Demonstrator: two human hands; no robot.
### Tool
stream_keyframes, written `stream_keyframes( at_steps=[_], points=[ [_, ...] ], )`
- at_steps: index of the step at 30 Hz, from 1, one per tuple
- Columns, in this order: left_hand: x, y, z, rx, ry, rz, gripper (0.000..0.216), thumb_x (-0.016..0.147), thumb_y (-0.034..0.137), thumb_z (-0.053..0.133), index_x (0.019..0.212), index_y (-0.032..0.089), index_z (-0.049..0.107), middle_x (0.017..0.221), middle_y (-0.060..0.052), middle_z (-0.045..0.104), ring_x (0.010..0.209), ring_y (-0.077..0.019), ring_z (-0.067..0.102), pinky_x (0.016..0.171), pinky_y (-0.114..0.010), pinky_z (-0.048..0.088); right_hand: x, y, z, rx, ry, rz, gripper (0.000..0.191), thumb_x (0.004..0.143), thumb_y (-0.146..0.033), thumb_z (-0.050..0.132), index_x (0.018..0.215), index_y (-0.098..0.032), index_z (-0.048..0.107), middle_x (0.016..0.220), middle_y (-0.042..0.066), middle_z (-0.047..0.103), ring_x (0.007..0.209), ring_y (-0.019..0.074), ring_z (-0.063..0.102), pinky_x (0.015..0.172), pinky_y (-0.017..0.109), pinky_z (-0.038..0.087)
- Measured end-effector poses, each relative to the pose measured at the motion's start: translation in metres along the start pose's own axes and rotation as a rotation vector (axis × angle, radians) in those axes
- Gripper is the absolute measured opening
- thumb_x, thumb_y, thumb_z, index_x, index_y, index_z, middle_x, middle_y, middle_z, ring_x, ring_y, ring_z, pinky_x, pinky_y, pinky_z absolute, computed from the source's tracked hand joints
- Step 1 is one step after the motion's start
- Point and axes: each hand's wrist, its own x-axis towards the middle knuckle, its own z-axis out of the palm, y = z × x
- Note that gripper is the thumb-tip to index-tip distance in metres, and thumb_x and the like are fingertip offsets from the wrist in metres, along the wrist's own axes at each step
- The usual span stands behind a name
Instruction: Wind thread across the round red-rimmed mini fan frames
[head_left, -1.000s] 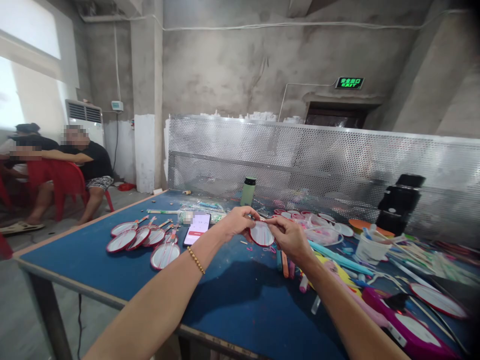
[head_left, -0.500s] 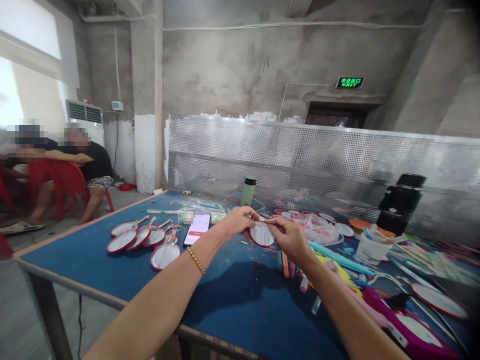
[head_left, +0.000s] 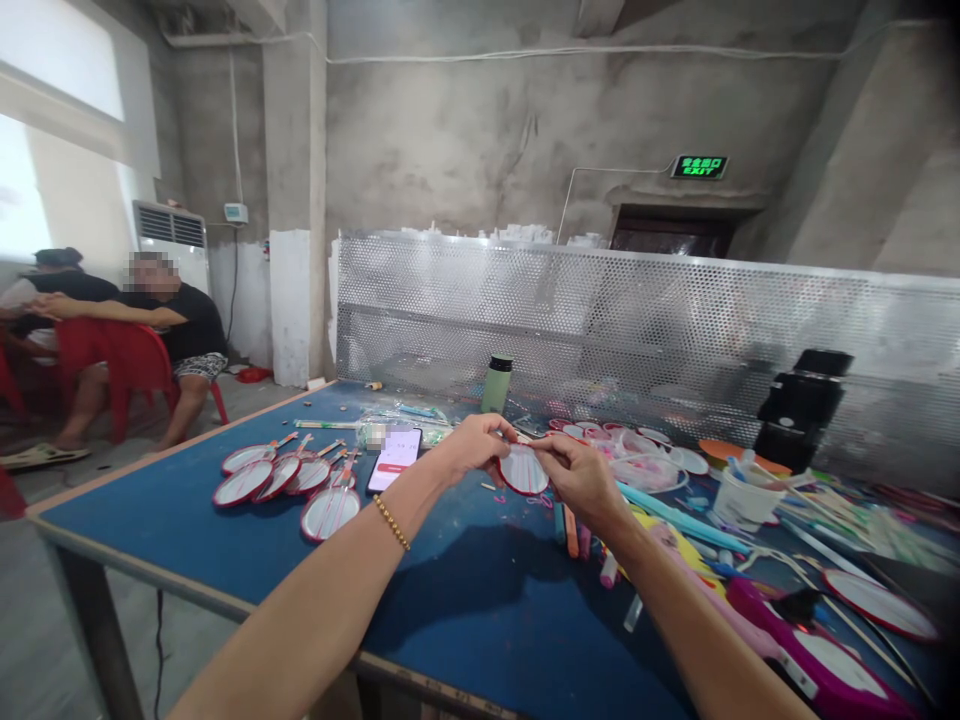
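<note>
Between my hands is a small round white fan (head_left: 523,470) with a red rim, held up above the blue table (head_left: 457,610). My left hand (head_left: 480,445) pinches its left side near the top of the rim. With thumb and forefinger, my right hand (head_left: 581,470) grips the rim at the upper right. The fingers hide part of the top edge. Several similar red-rimmed round fans (head_left: 330,512) with short stick handles lie in a group to the left. A phone (head_left: 395,460) with a lit screen rests just left of my left hand.
A green bottle (head_left: 496,385) stands behind my hands. Markers (head_left: 571,530), a white cup (head_left: 744,498) of tools, an orange bowl (head_left: 742,455) and a purple device (head_left: 817,650) crowd the right side. A perforated metal panel (head_left: 600,310) borders the back. People sit on red chairs (head_left: 139,360) at far left.
My hands and the round fan stay almost in place, with only a very slight shift of the fan.
</note>
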Motion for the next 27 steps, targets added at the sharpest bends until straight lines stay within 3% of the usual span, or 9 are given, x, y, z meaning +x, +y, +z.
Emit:
stream_keyframes(
  at_steps=[27],
  points=[
    [-0.0003,0.0004,0.0016,0.016,0.023,-0.009,0.024,0.073,-0.006,0.051,0.086,0.014,0.057,0.054,0.006,0.053,0.041,-0.0114,0.055,0.045,-0.024,0.052,-0.0002,0.0012,-0.0005,-0.078,0.018,-0.049,0.028,0.087,-0.036,0.054,0.093,-0.02,0.077,0.066,0.004,0.067,0.063,0.0191,0.063,0.054,0.027,0.046]
  ],
)
